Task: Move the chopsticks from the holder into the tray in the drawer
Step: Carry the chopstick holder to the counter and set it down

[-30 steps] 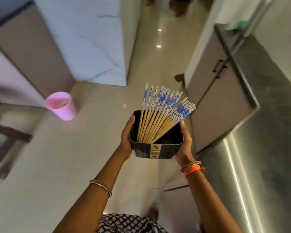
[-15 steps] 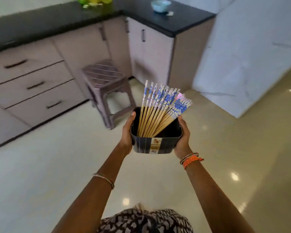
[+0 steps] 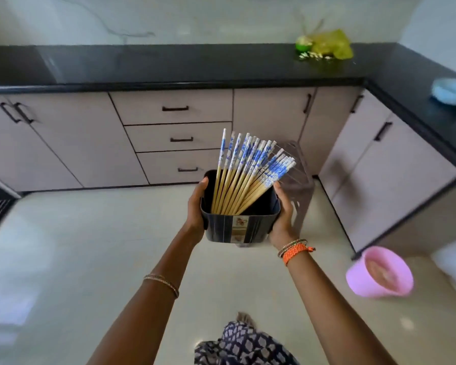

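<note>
A dark square holder (image 3: pixel 239 229) hangs at chest height in front of me, gripped from both sides. My left hand (image 3: pixel 196 206) wraps its left wall, my right hand (image 3: pixel 283 213) its right wall. Several wooden chopsticks (image 3: pixel 244 171) with blue-and-white tops stand fanned out in it, leaning right. Three shut drawers (image 3: pixel 178 137) with black handles face me under the black counter (image 3: pixel 169 67). No tray is in view.
A purple plastic stool (image 3: pixel 302 185) stands behind the holder. A pink bucket (image 3: pixel 379 275) sits on the floor at the right. On the counter lie a yellow-green bag (image 3: pixel 327 44) and a light blue bowl (image 3: pixel 452 90). Cabinets line the back and right walls.
My view has swung round from a corridor to the corner cabinets, which now face me with the drawers ahead. Both hands keep the same hold on the holder.
</note>
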Demonstrator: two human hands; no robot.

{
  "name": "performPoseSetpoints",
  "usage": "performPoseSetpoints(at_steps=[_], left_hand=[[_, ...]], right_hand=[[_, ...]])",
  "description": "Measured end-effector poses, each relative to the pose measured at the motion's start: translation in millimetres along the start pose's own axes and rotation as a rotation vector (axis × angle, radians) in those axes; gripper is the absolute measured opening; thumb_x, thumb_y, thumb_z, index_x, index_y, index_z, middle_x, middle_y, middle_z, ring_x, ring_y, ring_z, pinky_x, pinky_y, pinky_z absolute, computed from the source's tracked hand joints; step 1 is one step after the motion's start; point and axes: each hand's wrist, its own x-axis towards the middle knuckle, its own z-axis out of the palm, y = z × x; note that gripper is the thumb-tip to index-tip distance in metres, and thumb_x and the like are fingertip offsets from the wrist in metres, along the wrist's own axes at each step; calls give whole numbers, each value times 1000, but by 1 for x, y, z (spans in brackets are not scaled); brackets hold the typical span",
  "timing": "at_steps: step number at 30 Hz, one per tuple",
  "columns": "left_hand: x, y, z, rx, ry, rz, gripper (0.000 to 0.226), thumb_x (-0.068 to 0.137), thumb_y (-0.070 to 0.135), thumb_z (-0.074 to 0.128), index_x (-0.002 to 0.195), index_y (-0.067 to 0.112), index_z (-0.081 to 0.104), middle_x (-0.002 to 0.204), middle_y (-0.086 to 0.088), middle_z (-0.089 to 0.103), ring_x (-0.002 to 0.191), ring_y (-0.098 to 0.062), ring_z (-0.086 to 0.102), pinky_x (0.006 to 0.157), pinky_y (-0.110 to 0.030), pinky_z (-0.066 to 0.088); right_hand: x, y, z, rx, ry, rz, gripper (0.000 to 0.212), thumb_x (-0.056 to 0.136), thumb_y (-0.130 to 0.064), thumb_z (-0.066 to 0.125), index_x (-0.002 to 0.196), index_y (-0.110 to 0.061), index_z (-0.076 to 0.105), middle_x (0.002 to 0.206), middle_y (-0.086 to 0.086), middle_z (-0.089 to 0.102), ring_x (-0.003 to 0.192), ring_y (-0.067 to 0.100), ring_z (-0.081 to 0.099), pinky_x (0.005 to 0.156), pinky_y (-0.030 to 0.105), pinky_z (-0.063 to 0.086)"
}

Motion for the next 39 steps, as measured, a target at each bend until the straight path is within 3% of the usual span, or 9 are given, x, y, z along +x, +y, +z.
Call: performPoseSetpoints(at_steps=[5, 10, 14, 24, 26, 30, 34, 37, 39], left_hand=[[84, 24, -18, -62, 96, 51, 48, 93, 42, 26, 116, 15, 58, 117, -13, 63, 104, -26, 60, 88, -39, 47], [166, 48, -48, -87, 160, 88, 43, 91, 45, 33, 110, 19, 61, 119, -16, 62, 99, -22, 62, 88, -39, 46], [245, 68, -81, -102, 199, 112, 62, 80, 48, 36, 121, 6, 54, 109, -12, 65, 95, -23, 61, 80, -35, 48], [456, 141, -174, 54, 269, 191, 39, 96, 33, 28, 113, 13, 56, 97, 3, 64, 81, -1, 65, 60, -13, 52], [491, 155, -184, 107, 282, 172, 43, 100, 34, 18, 105, 23, 60, 97, 8, 67, 83, 7, 65, 70, -14, 52], [565, 169, -204, 229, 594, 6, 59, 98, 42, 13, 118, 10, 60, 119, -16, 62, 102, -24, 58, 99, -42, 44], [632, 183, -218, 234, 670, -23, 61, 97, 43, 14, 106, 11, 65, 120, -19, 60, 109, -32, 56, 103, -48, 42], [683, 192, -229, 189, 631, -41, 62, 96, 44, 14, 115, 14, 64, 121, -18, 62, 111, -32, 57, 103, -49, 42], [720, 197, -237, 175, 604, -51, 58, 95, 45, 17, 117, 18, 64, 120, -16, 63, 109, -30, 58, 102, -48, 44]], right_hand=[[117, -5, 29, -158, -36, 117, 50, 95, -44, 44, 138, -19, 50, 144, 1, 51, 135, 18, 44, 117, 43, 29], [213, 2, 75, -177, -117, 90, 26, 95, -38, 45, 112, -30, 63, 124, -7, 64, 98, -1, 66, 79, 18, 53], [290, 4, 129, -205, -217, 109, 37, 87, -47, 44, 109, -23, 61, 129, 11, 57, 125, 31, 50, 110, 46, 36], [486, 26, 255, -77, -260, 178, 53, 96, -46, 37, 133, -12, 54, 128, 11, 61, 123, 31, 54, 107, 48, 39], [517, 26, 270, -81, -183, 122, 50, 96, -44, 41, 133, -13, 54, 136, 10, 56, 130, 29, 47, 115, 50, 29], [582, 31, 298, -119, -141, 56, 55, 85, -47, 49, 129, -14, 58, 135, 10, 57, 130, 28, 48, 116, 50, 27], [654, 37, 325, -172, -131, -36, 47, 81, -39, 50, 121, -15, 61, 123, 0, 65, 122, 15, 55, 110, 37, 36], [716, 45, 342, -168, -106, -94, 33, 90, -26, 50, 121, -18, 59, 87, -30, 62, 79, -26, 58, 77, 0, 43], [753, 50, 353, -155, -76, -97, 33, 91, -18, 50, 122, -13, 58, 80, -33, 60, 69, -29, 56, 62, -8, 41]])
